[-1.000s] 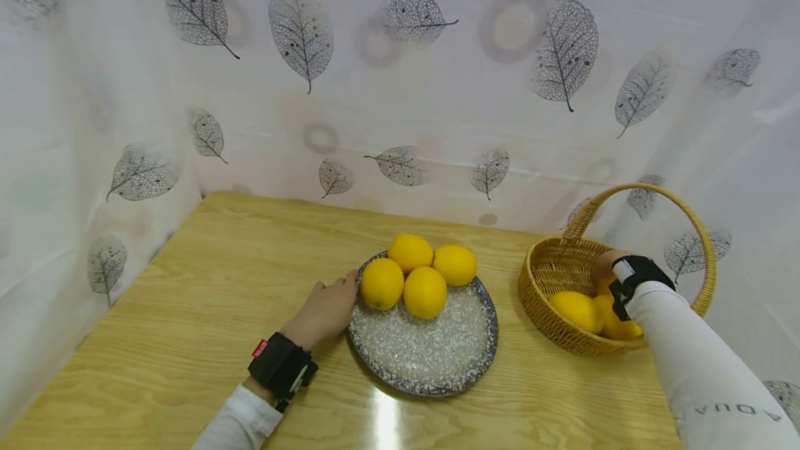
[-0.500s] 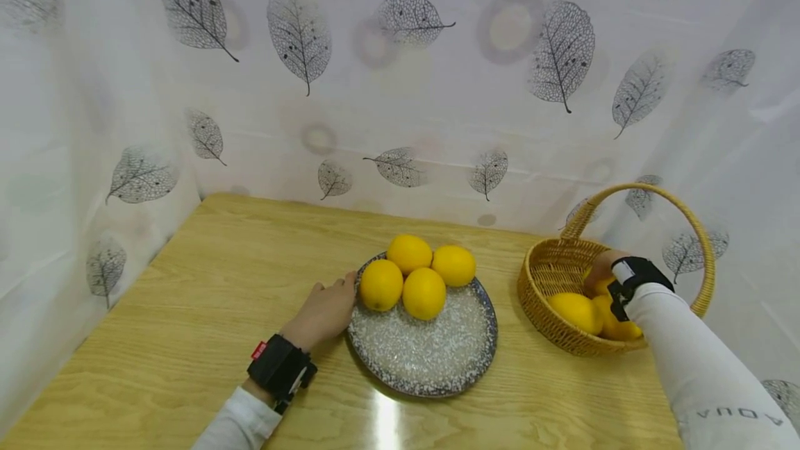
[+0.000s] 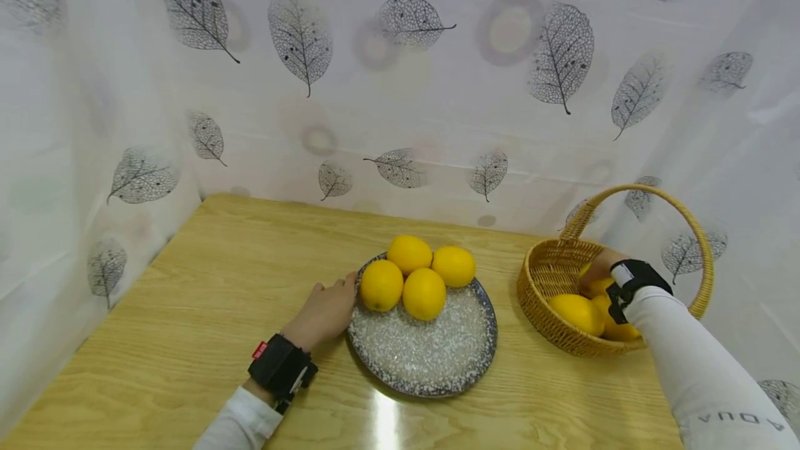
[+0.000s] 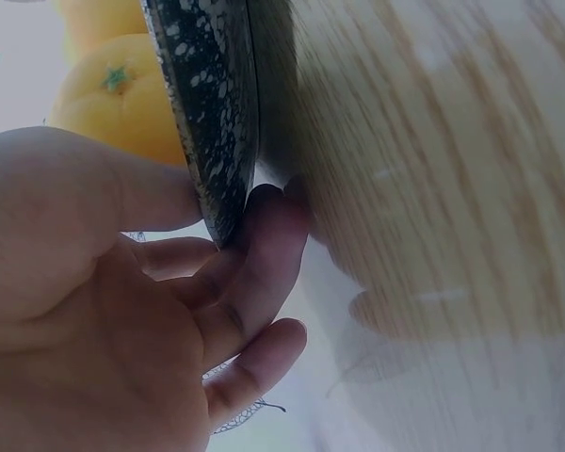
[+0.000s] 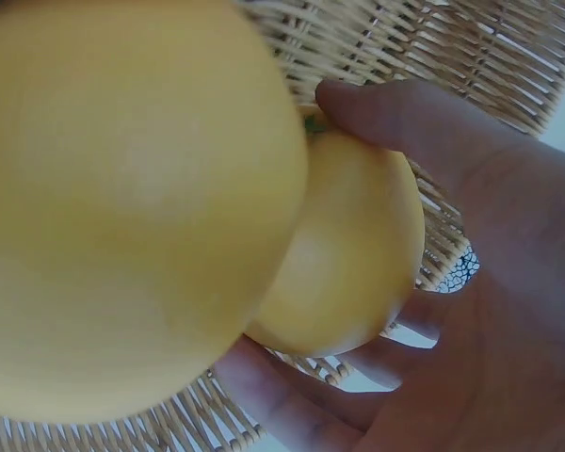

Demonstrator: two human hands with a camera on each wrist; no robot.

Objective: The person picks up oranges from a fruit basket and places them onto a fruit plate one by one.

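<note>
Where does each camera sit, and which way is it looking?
Head: head-worn, looking forward and down at a round speckled grey plate and a tan woven basket; the left hand, right hand and white sleeves show.
Left wrist: worn there, looking at the plate's dark rim, pinched by the left hand.
Right wrist: worn there, looking into the basket, where the right hand grips a round yellow-orange fruit.
Shared: head and left wrist both show the left hand and plate.
</note>
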